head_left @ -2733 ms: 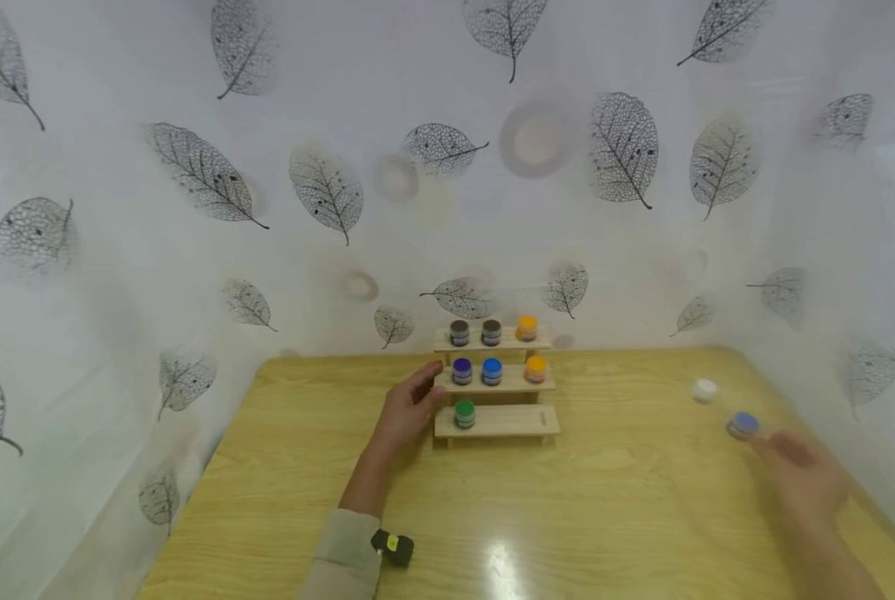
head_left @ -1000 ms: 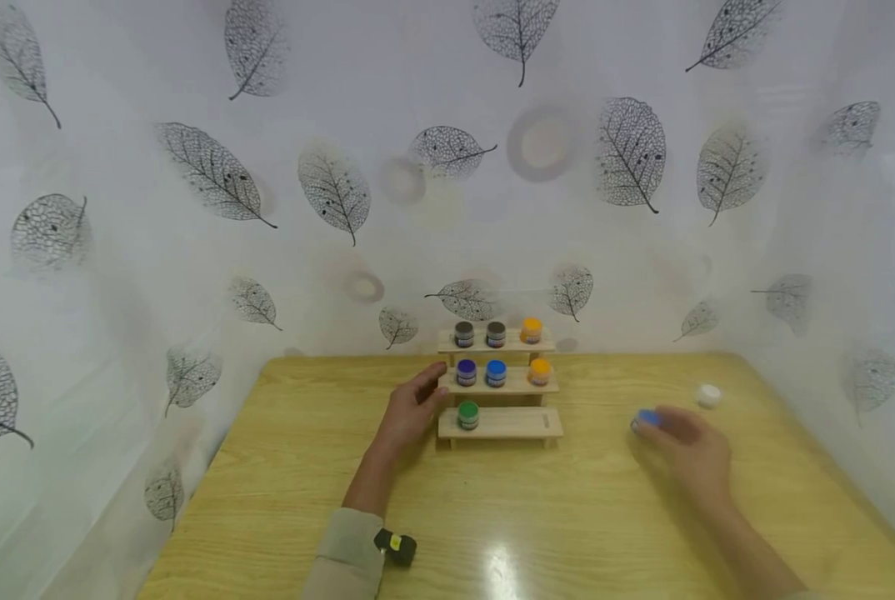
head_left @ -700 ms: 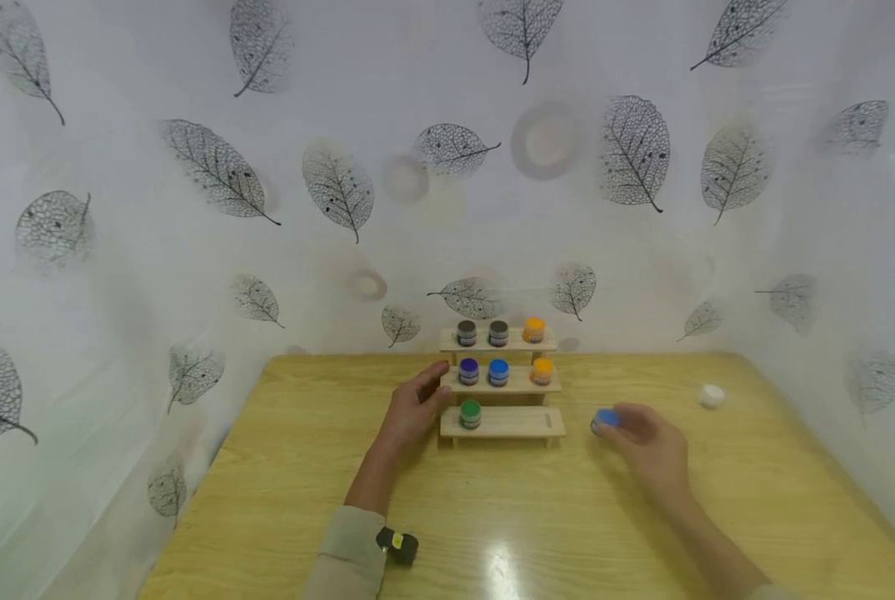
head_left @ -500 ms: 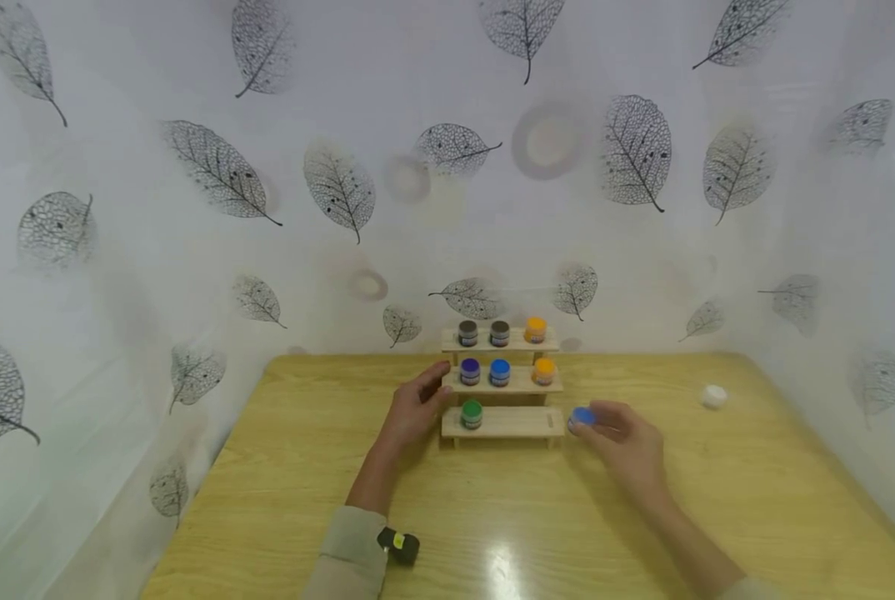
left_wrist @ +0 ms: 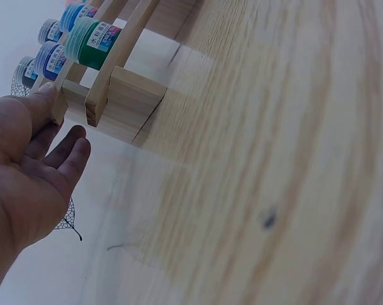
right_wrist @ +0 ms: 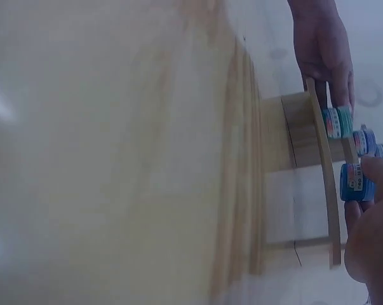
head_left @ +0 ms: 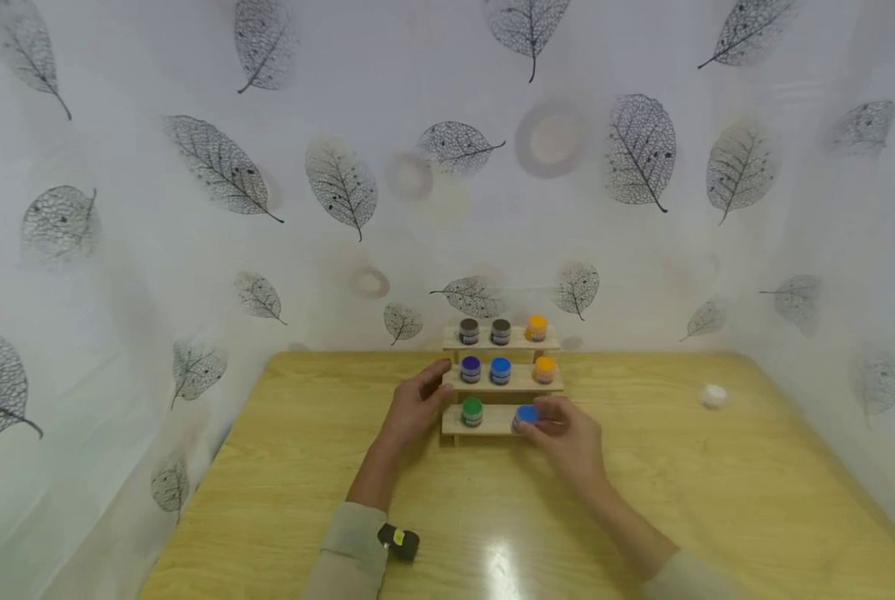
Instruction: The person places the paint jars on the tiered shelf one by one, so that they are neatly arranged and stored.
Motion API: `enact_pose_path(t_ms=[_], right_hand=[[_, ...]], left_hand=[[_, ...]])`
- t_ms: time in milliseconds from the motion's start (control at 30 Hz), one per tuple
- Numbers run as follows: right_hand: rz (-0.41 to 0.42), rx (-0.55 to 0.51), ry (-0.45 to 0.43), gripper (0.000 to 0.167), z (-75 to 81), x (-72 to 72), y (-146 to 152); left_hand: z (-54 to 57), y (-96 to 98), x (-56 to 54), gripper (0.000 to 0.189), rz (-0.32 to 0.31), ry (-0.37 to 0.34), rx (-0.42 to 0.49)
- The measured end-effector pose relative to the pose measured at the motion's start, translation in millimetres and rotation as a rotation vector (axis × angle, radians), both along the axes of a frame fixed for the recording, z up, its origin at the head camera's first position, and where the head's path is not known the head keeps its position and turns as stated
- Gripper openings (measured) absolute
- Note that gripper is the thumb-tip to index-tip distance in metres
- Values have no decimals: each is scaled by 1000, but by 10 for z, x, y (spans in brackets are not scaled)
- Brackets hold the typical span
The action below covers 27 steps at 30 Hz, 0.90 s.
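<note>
A three-step wooden rack (head_left: 492,423) stands on the table, bearing small paint jars with coloured lids. My left hand (head_left: 412,408) grips the left end of its middle step, thumb and forefinger either side of the plank. My right hand (head_left: 573,442) pinches a blue paint jar (head_left: 525,415) between thumb and fingers, right over the right part of the lowest step. A green paint jar (left_wrist: 93,43) sits at the left of that step. On the middle step stand a purple jar (head_left: 471,369), another blue jar (head_left: 501,371) and a yellow-orange jar (head_left: 544,369).
Two dark jars (head_left: 501,332) and a yellow-orange jar (head_left: 537,327) stand on the top step. A white-lidded jar (head_left: 713,396) stands on the wooden table (head_left: 717,500) to the right. A leaf-printed white curtain (head_left: 447,225) hangs behind the table and along its sides.
My right hand has taken hold of the blue paint jar at the far right and carried it left to the lowest step. My left hand has stayed at the rack.
</note>
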State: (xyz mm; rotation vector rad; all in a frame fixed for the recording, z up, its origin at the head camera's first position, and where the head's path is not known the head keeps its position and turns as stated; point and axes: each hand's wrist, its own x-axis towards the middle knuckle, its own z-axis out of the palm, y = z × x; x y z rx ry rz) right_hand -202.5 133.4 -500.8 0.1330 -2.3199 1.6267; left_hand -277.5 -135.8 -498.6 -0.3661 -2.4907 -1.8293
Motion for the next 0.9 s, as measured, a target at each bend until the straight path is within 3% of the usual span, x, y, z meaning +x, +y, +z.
enact_pose_path(t_ms=[467, 767, 900], right_hand=[[41, -52, -32, 43, -12, -78, -279], [77, -11, 12, 45, -64, -89, -237], [81, -19, -12, 48, -85, -65, -134]], left_hand=[[38, 4, 34, 46, 2, 3, -13], [60, 14, 45, 46, 15, -22, -26], [65, 4, 45, 46, 18, -28, -30]])
